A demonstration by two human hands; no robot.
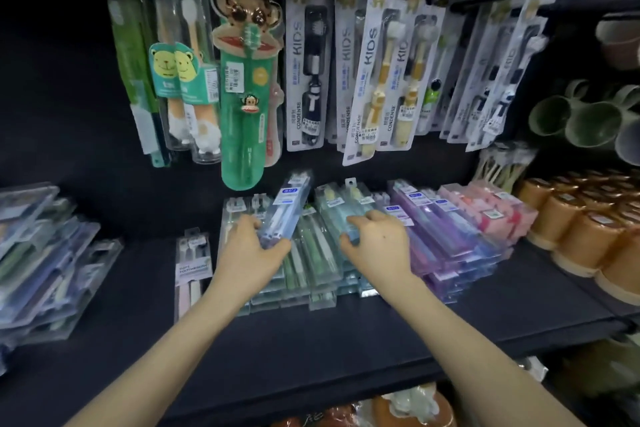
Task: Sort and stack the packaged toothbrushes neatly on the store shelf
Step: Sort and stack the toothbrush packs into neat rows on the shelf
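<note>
Our forearms reach over the black shelf (346,340). Our left hand (249,253) grips the near end of a blue toothbrush pack (289,208), which is lifted above the green packs (311,253), its long axis tilting up and away from us. Our right hand (377,243), the one nearer the purple stack (450,229), curls its fingers (348,239) round a teal pack (337,210) lying flat.

There are a black shelf (311,340), purple packs (446,232), pink packs (485,208), perhaps orange cups (571,229), a green monkey-faced case (246,107)
</note>
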